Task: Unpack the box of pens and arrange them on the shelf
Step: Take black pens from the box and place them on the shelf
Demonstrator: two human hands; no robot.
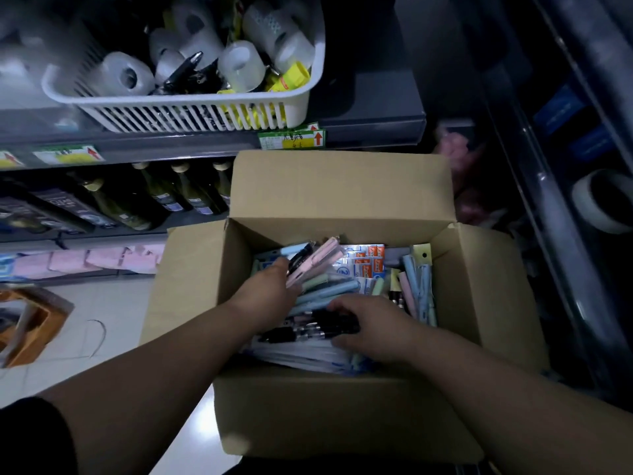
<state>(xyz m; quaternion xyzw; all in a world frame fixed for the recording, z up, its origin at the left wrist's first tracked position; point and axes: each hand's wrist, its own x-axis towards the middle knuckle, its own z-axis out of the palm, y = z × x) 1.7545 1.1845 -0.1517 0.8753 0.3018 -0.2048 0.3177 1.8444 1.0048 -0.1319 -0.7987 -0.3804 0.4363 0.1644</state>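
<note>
Cardboard box (308,406): left hand (267,293) grips pens (317,258), right hand (376,332) seemingly grips black pens (320,325)

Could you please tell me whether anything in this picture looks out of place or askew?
Nothing looks damaged. The pen packets in the cardboard box lie jumbled at crossing angles, and a thin loop of cord lies loose on the floor to its left.

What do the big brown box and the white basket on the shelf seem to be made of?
The box looks like corrugated cardboard: matte brown, with folded flaps and crease lines. The basket looks like moulded plastic: smooth white, with slotted walls and a rounded rim.
</note>
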